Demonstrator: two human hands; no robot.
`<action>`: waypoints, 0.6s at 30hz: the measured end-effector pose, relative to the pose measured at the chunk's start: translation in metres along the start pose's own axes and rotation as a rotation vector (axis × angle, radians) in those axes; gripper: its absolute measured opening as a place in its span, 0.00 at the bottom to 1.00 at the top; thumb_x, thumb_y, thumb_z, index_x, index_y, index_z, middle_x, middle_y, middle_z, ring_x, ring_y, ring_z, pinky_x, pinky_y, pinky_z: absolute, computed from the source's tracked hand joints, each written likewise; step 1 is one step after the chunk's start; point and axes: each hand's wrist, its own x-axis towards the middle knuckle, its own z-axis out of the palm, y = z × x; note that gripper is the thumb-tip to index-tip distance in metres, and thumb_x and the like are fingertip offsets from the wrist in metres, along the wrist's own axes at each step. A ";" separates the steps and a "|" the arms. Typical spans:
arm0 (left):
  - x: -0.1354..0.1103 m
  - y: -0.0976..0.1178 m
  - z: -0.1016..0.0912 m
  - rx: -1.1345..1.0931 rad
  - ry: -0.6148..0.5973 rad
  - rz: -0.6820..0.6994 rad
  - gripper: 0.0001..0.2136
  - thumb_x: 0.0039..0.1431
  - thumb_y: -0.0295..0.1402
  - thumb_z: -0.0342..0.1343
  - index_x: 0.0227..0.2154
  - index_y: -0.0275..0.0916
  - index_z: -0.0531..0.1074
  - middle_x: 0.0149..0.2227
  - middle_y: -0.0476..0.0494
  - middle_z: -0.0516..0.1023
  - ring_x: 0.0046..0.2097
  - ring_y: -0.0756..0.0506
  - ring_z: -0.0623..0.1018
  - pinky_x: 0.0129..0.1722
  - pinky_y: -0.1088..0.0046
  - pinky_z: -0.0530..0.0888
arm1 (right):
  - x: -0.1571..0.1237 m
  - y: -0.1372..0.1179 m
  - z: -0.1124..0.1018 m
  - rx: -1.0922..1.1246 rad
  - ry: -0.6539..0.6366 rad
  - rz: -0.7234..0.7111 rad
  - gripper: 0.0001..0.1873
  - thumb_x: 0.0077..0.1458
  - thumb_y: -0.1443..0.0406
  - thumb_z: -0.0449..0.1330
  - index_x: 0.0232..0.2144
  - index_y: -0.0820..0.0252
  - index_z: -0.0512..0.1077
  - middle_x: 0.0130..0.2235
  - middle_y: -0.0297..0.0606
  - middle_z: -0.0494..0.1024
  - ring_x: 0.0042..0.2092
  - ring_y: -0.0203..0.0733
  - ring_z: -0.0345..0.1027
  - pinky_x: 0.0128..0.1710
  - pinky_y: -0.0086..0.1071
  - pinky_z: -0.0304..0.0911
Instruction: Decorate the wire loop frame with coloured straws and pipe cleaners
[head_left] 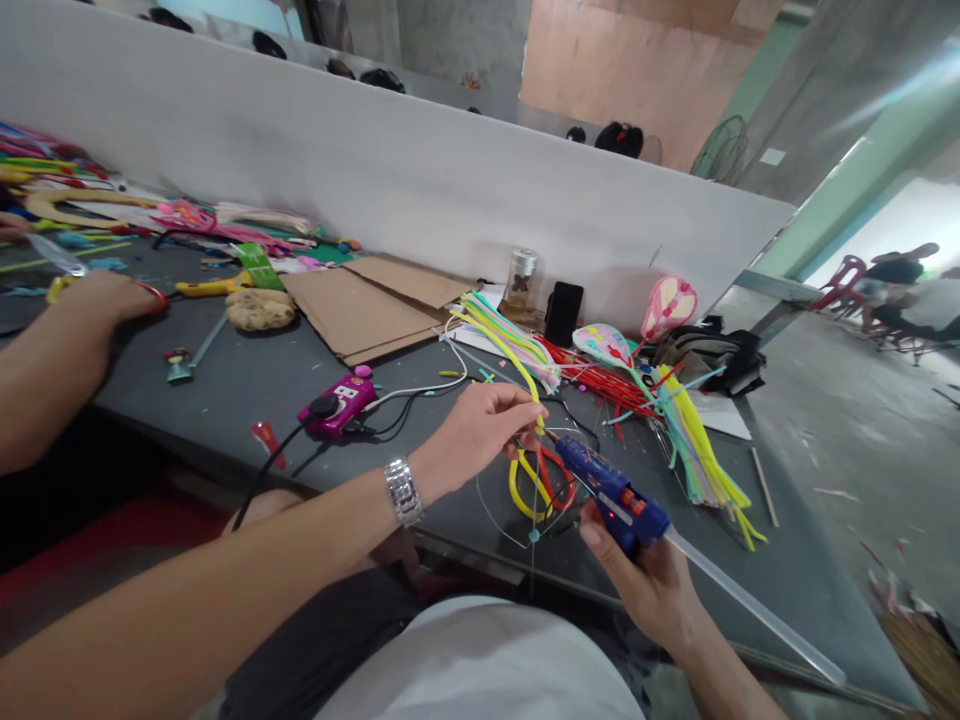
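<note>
In my right hand (pixel 652 580) is a blue hot glue gun (pixel 611 490), with a long clear glue stick (pixel 757 605) jutting from its rear. My left hand (pixel 484 430), with a metal watch on the wrist, pinches a yellow pipe cleaner (pixel 527 365) at its lower end. The gun's nozzle points at that end, close to my left fingertips; whether they touch I cannot tell. Below my hands lie scissors (pixel 521 490) with yellow and red handles. A thin wire frame with a small blue piece (pixel 534 536) stands near the table's front edge, partly hidden.
Pipe cleaner bundles (pixel 694 440) lie right, near a phone (pixel 564 314), a glass jar (pixel 520 280) and a pink heart-topped piece (pixel 669 307). Cardboard (pixel 375 305) rests at the back. Left are a purple power strip (pixel 337 405) with cords and a co-worker's arm (pixel 56 370).
</note>
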 end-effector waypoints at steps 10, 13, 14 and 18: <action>0.000 -0.002 -0.006 0.033 0.035 -0.027 0.09 0.57 0.37 0.61 0.27 0.36 0.77 0.26 0.45 0.77 0.28 0.49 0.77 0.22 0.79 0.64 | 0.031 0.023 -0.022 0.570 0.375 0.156 0.22 0.50 0.49 0.70 0.37 0.59 0.73 0.28 0.32 0.77 0.20 0.32 0.66 0.18 0.26 0.61; -0.002 -0.002 -0.008 0.032 0.024 -0.029 0.09 0.55 0.37 0.62 0.30 0.36 0.79 0.27 0.45 0.77 0.29 0.50 0.75 0.22 0.78 0.62 | 0.036 0.048 -0.034 0.662 0.476 0.373 0.26 0.43 0.48 0.73 0.34 0.60 0.72 0.26 0.31 0.75 0.21 0.32 0.66 0.15 0.23 0.56; -0.003 -0.002 -0.009 0.036 0.010 -0.029 0.09 0.53 0.37 0.63 0.31 0.36 0.79 0.28 0.45 0.77 0.29 0.50 0.75 0.23 0.78 0.62 | 0.035 0.056 -0.037 0.683 0.482 0.455 0.26 0.42 0.48 0.73 0.33 0.60 0.72 0.26 0.31 0.75 0.21 0.32 0.66 0.14 0.22 0.55; -0.007 0.000 -0.012 0.080 -0.057 -0.041 0.12 0.45 0.33 0.66 0.35 0.36 0.79 0.31 0.47 0.79 0.30 0.50 0.73 0.27 0.76 0.66 | 0.031 0.081 -0.044 0.767 0.444 0.673 0.20 0.47 0.52 0.72 0.32 0.63 0.74 0.25 0.32 0.74 0.22 0.31 0.66 0.16 0.22 0.58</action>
